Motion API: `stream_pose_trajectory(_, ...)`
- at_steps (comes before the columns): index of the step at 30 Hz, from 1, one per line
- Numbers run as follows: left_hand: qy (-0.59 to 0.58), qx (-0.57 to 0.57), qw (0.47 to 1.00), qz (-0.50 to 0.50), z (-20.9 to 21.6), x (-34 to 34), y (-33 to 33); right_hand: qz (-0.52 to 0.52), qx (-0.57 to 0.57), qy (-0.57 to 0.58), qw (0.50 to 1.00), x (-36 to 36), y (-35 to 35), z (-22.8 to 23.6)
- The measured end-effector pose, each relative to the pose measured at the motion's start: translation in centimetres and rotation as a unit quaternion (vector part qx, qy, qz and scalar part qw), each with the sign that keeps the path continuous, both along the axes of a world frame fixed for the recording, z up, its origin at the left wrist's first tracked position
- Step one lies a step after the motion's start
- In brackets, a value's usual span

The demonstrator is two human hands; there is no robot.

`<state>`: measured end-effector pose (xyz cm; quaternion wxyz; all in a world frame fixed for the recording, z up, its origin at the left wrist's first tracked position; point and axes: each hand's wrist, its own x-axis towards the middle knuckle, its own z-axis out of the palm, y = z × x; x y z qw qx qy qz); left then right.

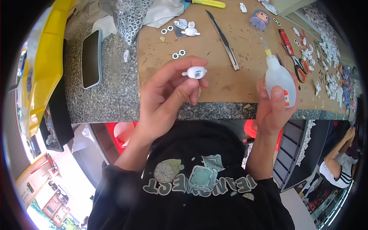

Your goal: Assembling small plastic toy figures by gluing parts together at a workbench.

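Between the thumb and fingers of my left hand (168, 90) is a small white figurine part (196, 73) with a hollow showing in its side. My right hand (276, 103) grips a translucent white squeeze bottle (281, 78), upright, its yellow-based needle tip pointing away from me. The bottle and the part are well apart, both near the table's front edge. Beyond my left hand lie two pairs of tiny white-rimmed glasses, one pair (179, 54) being closest. A white figurine body (191, 29) rests on a grey square farther back.
A utility knife (224, 40) lies mid-cardboard (214, 90). Orange-handled scissors (301, 69), a red tool (285, 41) and scattered white parts (329, 50) are at right. A doll figure (260, 20) is at the back. A phone (92, 59) and yellow bin (50, 50) are left.
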<state>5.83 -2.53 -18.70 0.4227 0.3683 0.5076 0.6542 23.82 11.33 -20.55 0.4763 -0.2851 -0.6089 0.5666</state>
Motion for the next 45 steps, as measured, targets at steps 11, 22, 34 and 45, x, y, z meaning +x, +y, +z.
stream_pose_trajectory(11, 0.012, -0.053, 0.998, 0.021, -1.5, -0.2, 0.1, -0.028, -0.083, 0.022, 0.996, -2.5, -2.3, -0.4)
stream_pose_trajectory(22, 0.012, -0.054, 0.998, 0.037, -1.3, 0.0, 0.4, 0.015, -0.029, 0.026, 0.999, -2.7, -2.4, -0.1)
stream_pose_trajectory(34, 0.031, -0.046, 0.998, 0.030, -1.4, 0.0, 0.4, 0.009, -0.041, -0.032, 0.999, -2.3, -2.5, 0.1)
stream_pose_trajectory(45, 0.034, -0.046, 0.998, 0.035, -1.3, 0.2, 0.5, 0.006, -0.040, -0.040, 0.998, -2.2, -2.6, 0.2)
